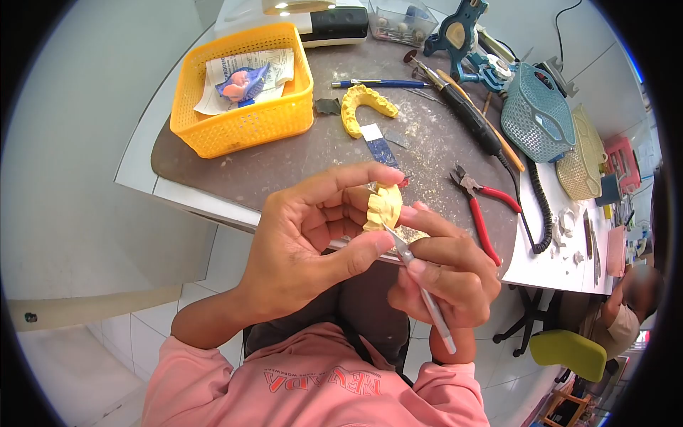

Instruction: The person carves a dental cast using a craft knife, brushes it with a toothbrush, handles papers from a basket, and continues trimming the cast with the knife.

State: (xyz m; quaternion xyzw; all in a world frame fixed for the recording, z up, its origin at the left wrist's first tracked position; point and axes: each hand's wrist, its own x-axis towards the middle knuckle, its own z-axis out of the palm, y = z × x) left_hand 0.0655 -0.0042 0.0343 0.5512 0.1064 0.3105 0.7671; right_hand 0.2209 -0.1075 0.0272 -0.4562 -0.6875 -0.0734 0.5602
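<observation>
Left fingers (348, 176) half-curled round one yellow cast (385, 206); right fingers (455, 249) closed on one knife (432, 309); one yellow arch (351, 114) beyond

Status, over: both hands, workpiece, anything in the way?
Left hand holding yellow cast. Right hand gripping knife, tip at the cast. Nothing visibly blocking the knife; red-handled pliers lie nearby.

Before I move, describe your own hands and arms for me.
The left hand and right hand are ungloved, with no rings in sight. The forearms are bare below short, loose pink sleeves, part of a pink shirt with reddish block lettering across the front.
</observation>
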